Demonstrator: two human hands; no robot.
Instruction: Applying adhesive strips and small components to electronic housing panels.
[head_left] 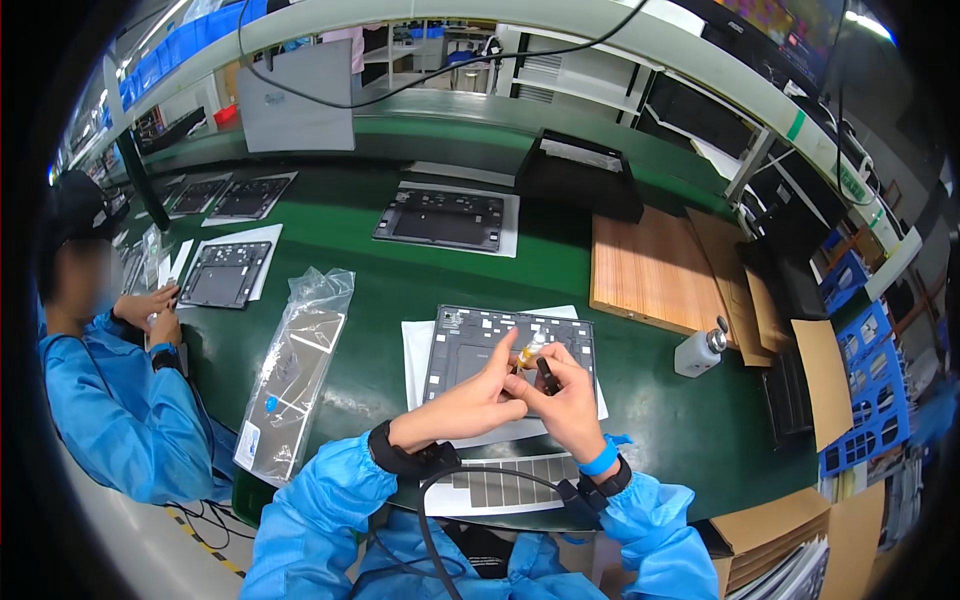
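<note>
Found left hand [478,394] (grip unclear) against right hand [572,402] clasping black implement [547,376]; noted grey panel [462,352] beneath, long axis crosswise.

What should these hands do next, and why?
Perhaps bring the amber piece down to the panel: it shows between the left hand and right hand, in view over the panel, while the right holds a black object.

Left hand [478,394] and right hand [570,402] meet above dark flat panel [462,338]; right hand grips dark slender object [547,375]. Panel lies on white sheet [417,362], green bench [690,430] beneath. Clear bag [300,365] lies at left; white bottle [697,355] stands at right.
</note>
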